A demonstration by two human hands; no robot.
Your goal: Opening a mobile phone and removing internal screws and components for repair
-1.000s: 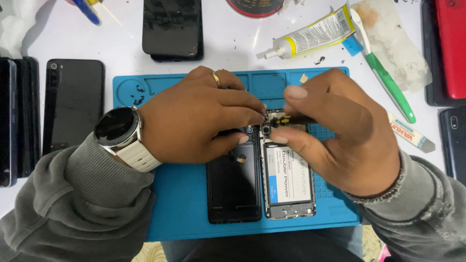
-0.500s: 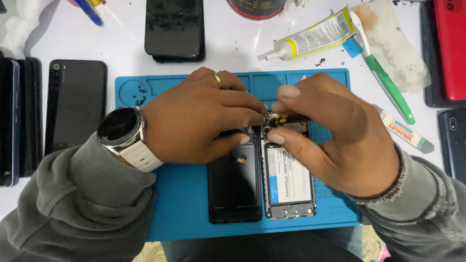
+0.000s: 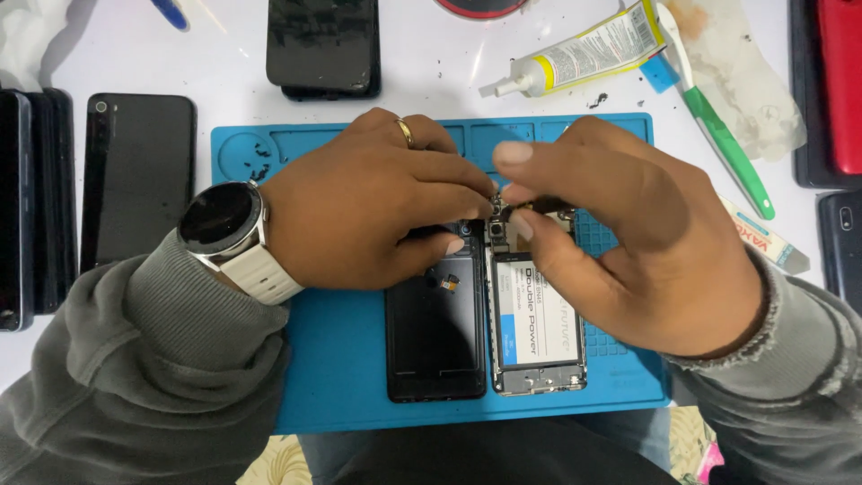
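The grip of the right hand (image 3: 628, 242) pinches a small dark part at the top of the opened phone (image 3: 536, 323), while the left hand (image 3: 377, 211) closes fingertips just beside it, bracing the black back cover (image 3: 435, 346). Both lie flat below the grip on a blue ribbed rubber mat (image 3: 341, 377), likely for steadiness.

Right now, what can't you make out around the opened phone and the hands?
Head view only:
- Top of the opened phone: hidden by the left hand and right hand.
- The small part pinched at the fingertips: too small to identify.
- Upper end of the black back cover: under the left hand.
- Red phone: cut off by the right edge.
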